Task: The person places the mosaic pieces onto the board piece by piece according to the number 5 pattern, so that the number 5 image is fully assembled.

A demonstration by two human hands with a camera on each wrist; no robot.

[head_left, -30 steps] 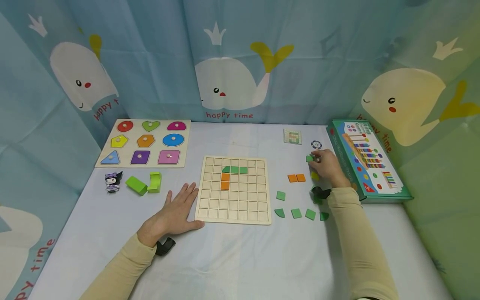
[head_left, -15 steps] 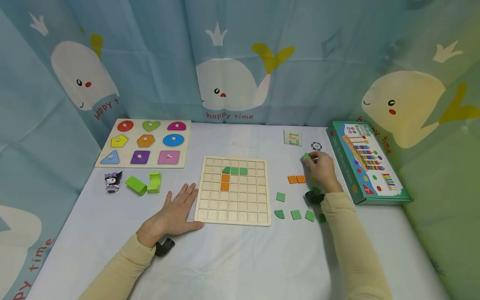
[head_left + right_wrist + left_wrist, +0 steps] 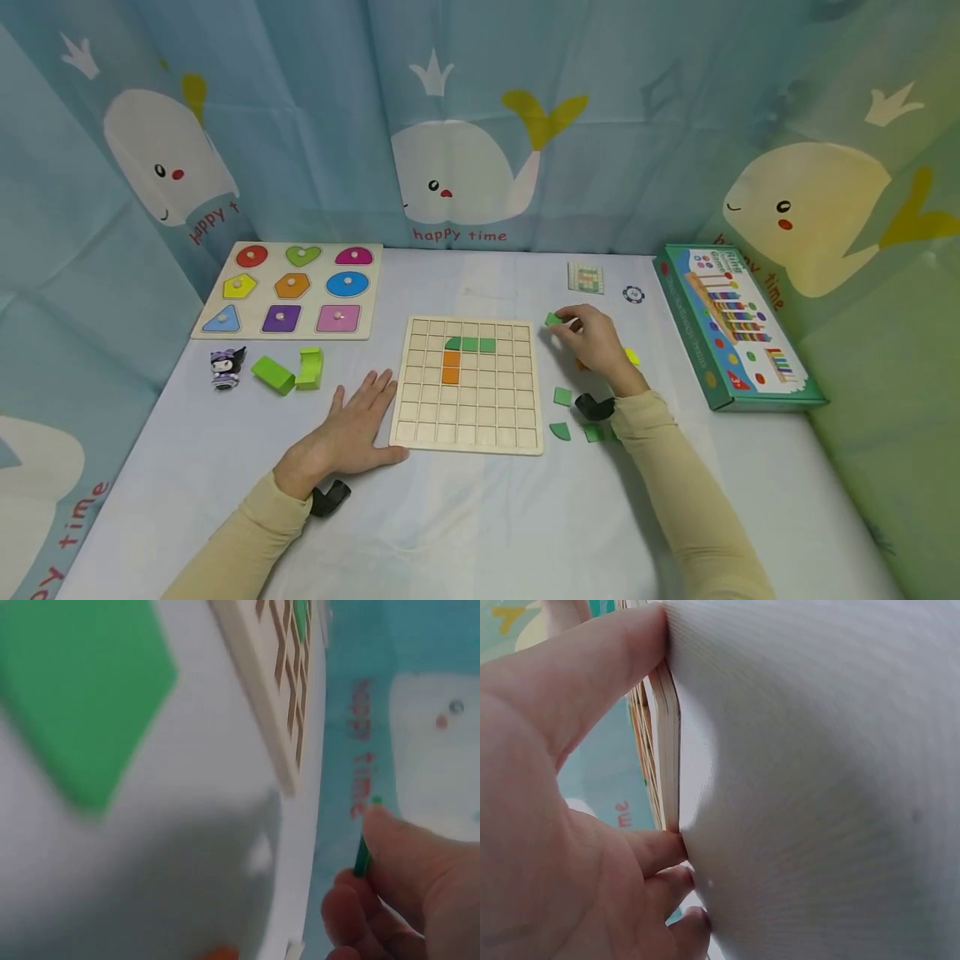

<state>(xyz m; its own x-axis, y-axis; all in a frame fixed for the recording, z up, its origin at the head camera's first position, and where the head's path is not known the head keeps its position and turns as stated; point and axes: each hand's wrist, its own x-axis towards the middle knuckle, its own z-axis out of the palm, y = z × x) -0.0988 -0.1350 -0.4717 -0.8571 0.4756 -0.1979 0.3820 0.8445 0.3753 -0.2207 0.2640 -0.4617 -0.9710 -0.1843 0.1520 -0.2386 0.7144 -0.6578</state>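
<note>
A square wooden grid board [image 3: 467,417] lies mid-table, with several green and orange tiles set in its upper cells. My left hand [image 3: 351,433] rests flat on the cloth at the board's left side, fingers spread, and in the left wrist view its thumb and fingertips are by the board's edge. My right hand [image 3: 596,337] pinches a green tile [image 3: 552,319] between thumb and fingers, just right of the board's upper right corner. In the right wrist view that tile [image 3: 363,855] shows edge-on, raised off the table. Loose green tiles [image 3: 562,397] lie below the right hand.
A knobbed shape puzzle [image 3: 281,332] lies at the back left, before it a small figurine [image 3: 225,368] and lime-green blocks [image 3: 273,375]. A pattern card [image 3: 586,278], a round chip [image 3: 633,294] and a green box [image 3: 750,325] are at the right. A yellow piece [image 3: 632,357] is partly hidden.
My right hand has lifted the green tile and carried it left from near the round chip toward the board. The left hand has stayed in place.
</note>
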